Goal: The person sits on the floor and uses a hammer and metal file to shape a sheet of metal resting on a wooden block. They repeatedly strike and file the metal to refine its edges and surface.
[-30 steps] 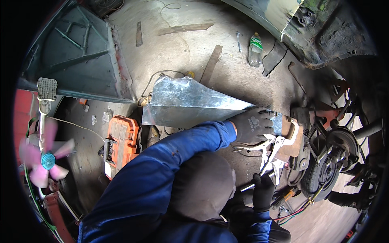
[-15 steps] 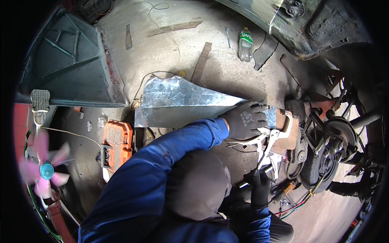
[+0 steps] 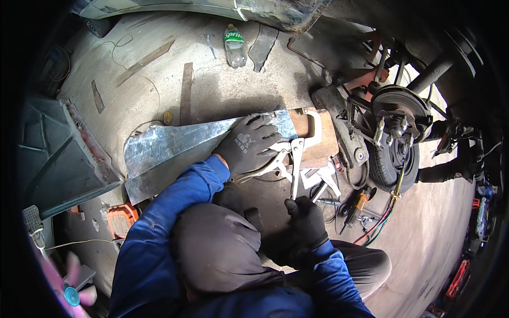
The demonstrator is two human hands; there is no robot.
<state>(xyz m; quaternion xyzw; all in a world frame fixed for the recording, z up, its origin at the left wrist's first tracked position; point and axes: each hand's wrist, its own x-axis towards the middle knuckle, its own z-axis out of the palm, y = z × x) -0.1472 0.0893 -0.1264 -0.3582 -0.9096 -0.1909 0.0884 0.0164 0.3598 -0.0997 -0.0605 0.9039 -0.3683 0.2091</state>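
A bent, shiny sheet-metal panel (image 3: 159, 153) lies across the middle, its narrow end over a brown board (image 3: 324, 139). My gloved left hand (image 3: 248, 144) rests flat on the panel, fingers spread toward that end. Right beside those fingers, a silver locking C-clamp (image 3: 298, 153) reaches over the panel's end and the board with its curved jaw. My gloved right hand (image 3: 307, 221) is closed at the lower end of a clamp handle; its fingertips are partly hidden. Below the board lies a white angular metal piece (image 3: 330, 179), perhaps another clamp.
An orange-and-black angle grinder (image 3: 356, 206) and coloured hoses (image 3: 383, 229) lie at right, near a wheel (image 3: 389, 164) and brake disc. An orange case (image 3: 122, 220), pink fan (image 3: 71, 294) and dark metal panel (image 3: 53, 148) stand at left. A green-labelled bottle (image 3: 235, 47) stands beyond.
The view has swung right, so the scene sits farther left in the picture. My left hand stays on the panel, and my right hand remains at the clamp handle's end.
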